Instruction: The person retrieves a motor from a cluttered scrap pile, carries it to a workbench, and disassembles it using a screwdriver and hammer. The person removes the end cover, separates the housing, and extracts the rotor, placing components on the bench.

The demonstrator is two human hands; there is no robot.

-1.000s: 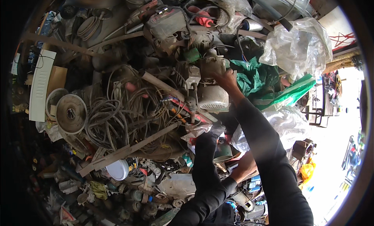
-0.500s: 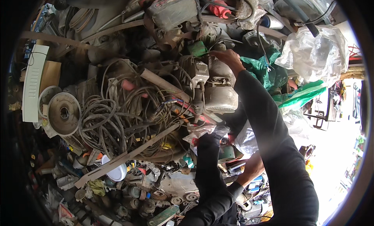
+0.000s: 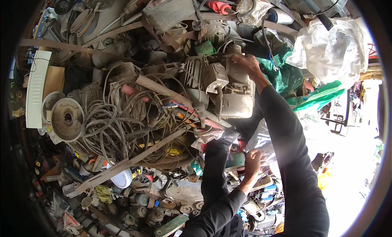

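Observation:
My right hand (image 3: 247, 67) is bent over the upper, narrow end of a dusty grey electric motor (image 3: 239, 104), its fingers gripping there. A boxy grey terminal housing (image 3: 216, 77) with a cable adjoins the motor on its left. Lower down, my left hand (image 3: 253, 163) is raised with curled fingers, beside a green round-bodied machine part (image 3: 235, 160) and clear plastic sheeting (image 3: 266, 142). Whatever those fingers may hold is hidden. My dark-sleeved right forearm crosses in front of the plastic.
Tangled grey cables (image 3: 110, 126) heap up at the left, with a long flat bar (image 3: 130, 163) slanting below them. A dark grey case (image 3: 171, 10) lies at the top. Green plastic bags (image 3: 316, 97) and a clear bag (image 3: 328, 51) are at the right.
My left hand has risen from the clutter to beside the green part, its fingers curled. My right hand has shifted farther over the motor's upper end. The whole view has moved slightly.

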